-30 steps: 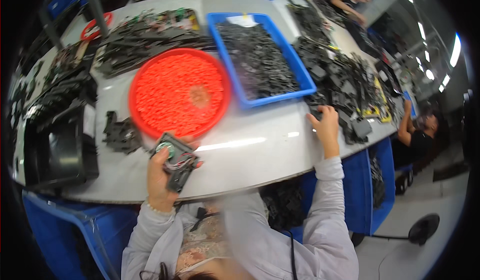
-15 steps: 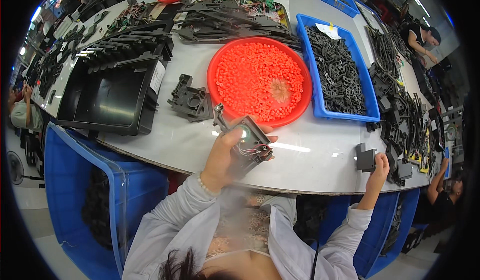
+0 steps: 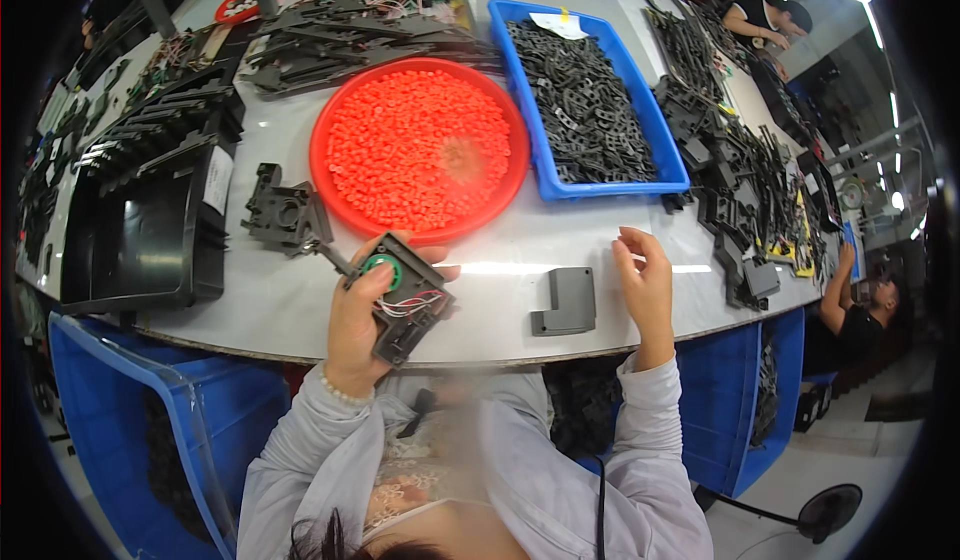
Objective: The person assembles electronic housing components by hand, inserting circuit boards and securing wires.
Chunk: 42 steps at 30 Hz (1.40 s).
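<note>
My left hand (image 3: 353,325) grips a dark grey plastic housing (image 3: 412,300) over the front part of the table. A round green disc (image 3: 382,272) sits inside the housing, with thin red and white wires beside it and an arm-like piece sticking out to the left. My thumb lies by the disc. To the right, a grey L-shaped plastic cover (image 3: 566,303) rests on the table, touched by neither hand. My right hand (image 3: 645,280) is raised just right of that cover, fingers loosely bent and apart, nothing visible in them.
Beyond the housing stands a red round tray (image 3: 318,150) of small red-orange parts. Right of it is a blue bin (image 3: 545,175) of black parts. A black bin (image 3: 130,245) and another dark housing (image 3: 285,210) are left. Piled dark parts (image 3: 740,200) line the right side.
My right hand has let go of the grey cover, which now lies on the table nearer the housing. The left hand still holds the housing, now turned so its green disc shows. The view has shifted.
</note>
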Motion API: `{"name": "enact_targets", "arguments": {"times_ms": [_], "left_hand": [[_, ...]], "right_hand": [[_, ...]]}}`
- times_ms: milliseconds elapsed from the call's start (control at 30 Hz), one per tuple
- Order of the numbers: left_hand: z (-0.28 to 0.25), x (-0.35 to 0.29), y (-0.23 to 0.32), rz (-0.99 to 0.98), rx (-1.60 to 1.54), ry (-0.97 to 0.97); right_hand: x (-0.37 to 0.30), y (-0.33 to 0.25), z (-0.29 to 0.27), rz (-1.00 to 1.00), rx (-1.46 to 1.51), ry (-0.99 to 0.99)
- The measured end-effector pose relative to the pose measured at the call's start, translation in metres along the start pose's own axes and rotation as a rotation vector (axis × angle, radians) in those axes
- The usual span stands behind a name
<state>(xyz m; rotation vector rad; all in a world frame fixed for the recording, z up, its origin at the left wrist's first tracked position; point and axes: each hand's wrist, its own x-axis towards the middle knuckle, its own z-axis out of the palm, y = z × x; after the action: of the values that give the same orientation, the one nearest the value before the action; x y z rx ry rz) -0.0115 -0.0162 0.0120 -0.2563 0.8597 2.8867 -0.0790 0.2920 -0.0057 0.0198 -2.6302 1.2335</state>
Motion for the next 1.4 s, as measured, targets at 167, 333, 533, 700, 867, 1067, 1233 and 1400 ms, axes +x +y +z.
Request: {"name": "enact_targets", "arguments": {"times_ms": [167, 333, 533, 700, 867, 1067, 1233, 1400], "left_hand": [[-0.004, 0.0, 0.0, 0.018, 0.0, -0.023], [-0.004, 0.003, -0.008, -0.048, 0.026, -0.05], [-0.011, -0.001, -0.013, 0.016, -0.028, -0.156], [-0.017, -0.003, -0.014, 0.039, -0.133, -0.138], [-0.017, 0.0, -0.016, 0.021, -0.137, -0.13], [-0.017, 0.001, -0.017, 0.073, -0.067, -0.101], [-0.013, -0.001, -0.021, 0.079, -0.118, -0.094], [-0.023, 0.0, -0.023, 0.117, -0.205, -0.125]], "right_hand": [[-0.036, -0.052, 0.0, -0.041, -0.347, -0.103], [-0.047, -0.067, 0.019, -0.198, -0.446, -0.229], [-0.04, -0.073, 0.036, -0.324, -0.357, -0.284], [-0.039, -0.077, 0.04, -0.257, -0.39, -0.311], [-0.026, -0.085, 0.043, -0.196, 0.017, -0.305], [-0.02, -0.108, 0.049, -0.338, 0.226, -0.354], [-0.019, -0.125, 0.041, -0.286, 0.232, -0.403], [-0.025, -0.11, 0.045, -0.321, -0.086, -0.404]]}}
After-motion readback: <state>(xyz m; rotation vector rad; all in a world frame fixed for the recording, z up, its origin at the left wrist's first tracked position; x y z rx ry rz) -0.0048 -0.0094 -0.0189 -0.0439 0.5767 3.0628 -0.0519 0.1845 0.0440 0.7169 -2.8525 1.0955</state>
